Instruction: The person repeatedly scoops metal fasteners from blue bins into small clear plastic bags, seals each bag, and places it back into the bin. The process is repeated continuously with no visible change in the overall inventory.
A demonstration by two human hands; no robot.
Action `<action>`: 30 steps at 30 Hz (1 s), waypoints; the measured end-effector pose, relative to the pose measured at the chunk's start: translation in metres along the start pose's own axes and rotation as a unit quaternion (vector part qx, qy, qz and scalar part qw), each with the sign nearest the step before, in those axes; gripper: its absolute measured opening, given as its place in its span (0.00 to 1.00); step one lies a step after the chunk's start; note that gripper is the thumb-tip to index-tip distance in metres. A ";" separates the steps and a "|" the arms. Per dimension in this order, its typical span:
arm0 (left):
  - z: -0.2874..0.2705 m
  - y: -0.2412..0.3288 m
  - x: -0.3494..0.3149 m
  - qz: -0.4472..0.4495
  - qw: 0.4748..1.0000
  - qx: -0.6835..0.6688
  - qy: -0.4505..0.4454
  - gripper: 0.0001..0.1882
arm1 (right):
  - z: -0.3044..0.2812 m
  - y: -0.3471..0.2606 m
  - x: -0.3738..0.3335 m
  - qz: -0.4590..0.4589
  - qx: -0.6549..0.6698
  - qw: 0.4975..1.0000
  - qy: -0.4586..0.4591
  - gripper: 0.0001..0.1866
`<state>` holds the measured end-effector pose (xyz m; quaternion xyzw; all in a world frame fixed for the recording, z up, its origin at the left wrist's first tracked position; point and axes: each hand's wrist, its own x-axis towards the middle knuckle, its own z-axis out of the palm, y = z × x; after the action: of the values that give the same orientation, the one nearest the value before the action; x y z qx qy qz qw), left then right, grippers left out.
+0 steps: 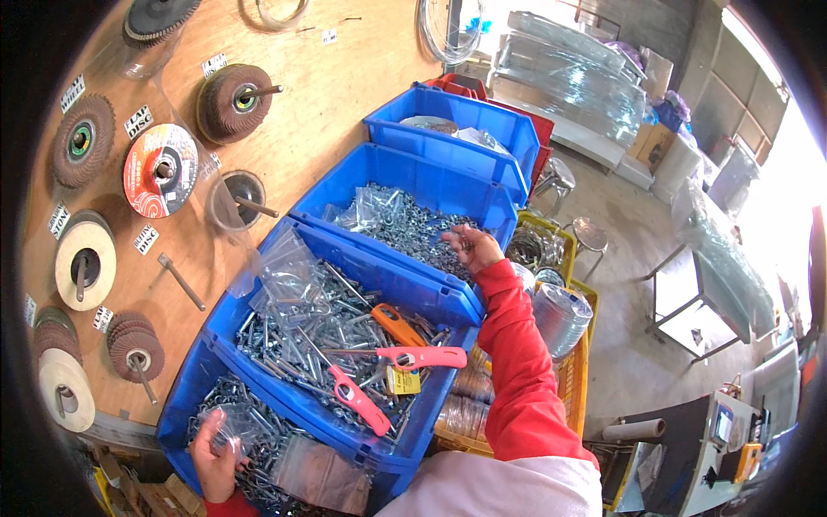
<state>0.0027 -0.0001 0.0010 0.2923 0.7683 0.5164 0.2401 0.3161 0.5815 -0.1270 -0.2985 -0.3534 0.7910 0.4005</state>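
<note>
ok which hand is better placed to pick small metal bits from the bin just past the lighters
The right hand, I'd say: it is right at those metal bits, while the left hand is down at the nearest bin, by a clear plastic bag.

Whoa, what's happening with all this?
Someone in red sleeves is working over blue bins of small metal parts. The left hand holds a clear plastic bag at the nearest bin. The right hand is over a farther bin; whether it holds anything is unclear. Three lighters lie in the bin between.
</note>
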 end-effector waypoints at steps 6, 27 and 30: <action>0.000 0.000 0.001 0.003 1.000 0.000 0.001 0.31 | 0.014 -0.009 -0.030 -0.020 0.246 0.963 -0.111 0.44; -0.006 -0.009 0.004 0.012 1.000 -0.013 -0.005 0.29 | 0.004 0.006 0.030 -0.266 -0.515 0.795 0.181 0.19; -0.007 -0.010 0.005 0.002 1.000 -0.003 -0.002 0.29 | 0.008 0.009 0.036 -0.167 -0.699 0.688 0.102 0.19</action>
<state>-0.0077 -0.0043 -0.0058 0.2942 0.7656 0.5184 0.2419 0.2882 0.6054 -0.1363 -0.5070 -0.8048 0.1994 0.2355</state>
